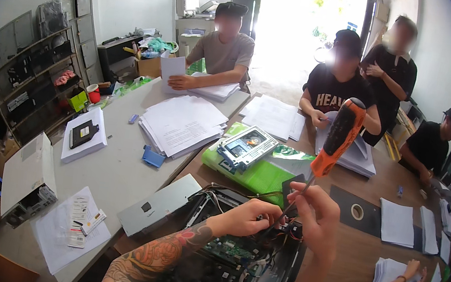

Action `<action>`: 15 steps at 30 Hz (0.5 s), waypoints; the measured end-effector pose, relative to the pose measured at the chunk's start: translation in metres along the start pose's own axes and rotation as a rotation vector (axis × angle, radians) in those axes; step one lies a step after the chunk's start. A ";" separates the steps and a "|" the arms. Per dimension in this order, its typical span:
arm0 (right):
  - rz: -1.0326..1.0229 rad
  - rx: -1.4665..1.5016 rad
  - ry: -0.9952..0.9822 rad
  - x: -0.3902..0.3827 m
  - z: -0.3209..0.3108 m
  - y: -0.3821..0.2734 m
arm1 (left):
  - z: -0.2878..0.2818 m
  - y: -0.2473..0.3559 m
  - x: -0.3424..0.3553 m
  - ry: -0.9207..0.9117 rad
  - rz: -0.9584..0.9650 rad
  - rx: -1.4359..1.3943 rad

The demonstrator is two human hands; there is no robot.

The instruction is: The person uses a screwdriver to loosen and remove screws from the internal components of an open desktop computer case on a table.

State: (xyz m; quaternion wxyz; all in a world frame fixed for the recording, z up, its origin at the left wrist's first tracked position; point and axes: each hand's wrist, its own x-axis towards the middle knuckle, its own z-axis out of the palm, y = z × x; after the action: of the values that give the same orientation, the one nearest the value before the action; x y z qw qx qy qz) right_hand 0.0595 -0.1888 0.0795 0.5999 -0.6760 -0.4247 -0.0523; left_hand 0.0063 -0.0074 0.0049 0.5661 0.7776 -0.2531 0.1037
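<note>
An opened desktop computer case [288, 274] lies in front of me, with a green circuit board [230, 251] and loose cables inside. My left hand [246, 216] reaches over the case from a tattooed forearm. Its fingers are curled together near the cables at the far right corner; what they pinch is hidden. My right hand [319, 215] grips the thin shaft of an orange-and-black screwdriver [338, 137]. The screwdriver leans with its handle up, and its shaft runs down toward my left fingers. Its tip is out of sight.
A silver metal panel [158, 208] lies left of the case. Beyond it, a metal drive unit [248, 146] rests on a green package [257, 183]. Paper stacks [182, 123], a tape roll [358, 211] and a blue clip-like piece [153, 157] lie around. Several people are around the tables.
</note>
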 end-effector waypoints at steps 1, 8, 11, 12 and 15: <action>0.000 0.016 -0.007 0.000 -0.001 0.000 | -0.002 0.003 0.000 -0.032 -0.037 -0.009; -0.021 0.004 -0.026 -0.001 -0.003 0.004 | 0.001 0.006 0.000 -0.019 -0.042 0.027; -0.026 -0.056 0.097 -0.002 -0.004 0.003 | 0.007 0.004 0.005 -0.035 -0.027 0.029; -0.012 -0.053 0.132 -0.003 -0.001 0.003 | 0.006 0.005 0.003 -0.027 -0.046 0.024; -0.001 -0.012 0.179 0.000 0.001 0.008 | 0.003 0.004 -0.001 -0.036 -0.090 0.020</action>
State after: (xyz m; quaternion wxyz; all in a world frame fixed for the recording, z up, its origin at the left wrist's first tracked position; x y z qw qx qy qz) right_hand 0.0638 -0.1875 0.0731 0.6313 -0.6721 -0.3694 -0.1157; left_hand 0.0034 -0.0108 0.0067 0.5577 0.7956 -0.2272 0.0667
